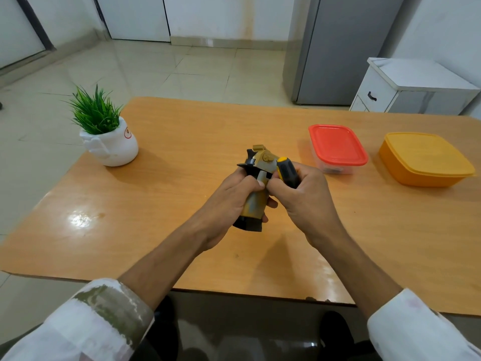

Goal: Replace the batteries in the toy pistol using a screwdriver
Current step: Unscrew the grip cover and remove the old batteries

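A tan and grey toy pistol (pixel 256 201) with a black base is held above the middle of the wooden table (pixel 182 142), its grip toward me. My left hand (pixel 231 199) grips the pistol's handle from the left. My right hand (pixel 304 196) holds a screwdriver (pixel 287 171) with a black and yellow handle, close against the pistol's right side. The screwdriver's tip is hidden behind my fingers and the pistol.
A small green plant in a white pot (pixel 110 142) stands at the table's left edge. A clear box with a red lid (pixel 337 147) and a yellow lidded container (pixel 424 158) sit at the right. A white cabinet (pixel 411 87) and grey fridge (pixel 343 48) stand beyond.
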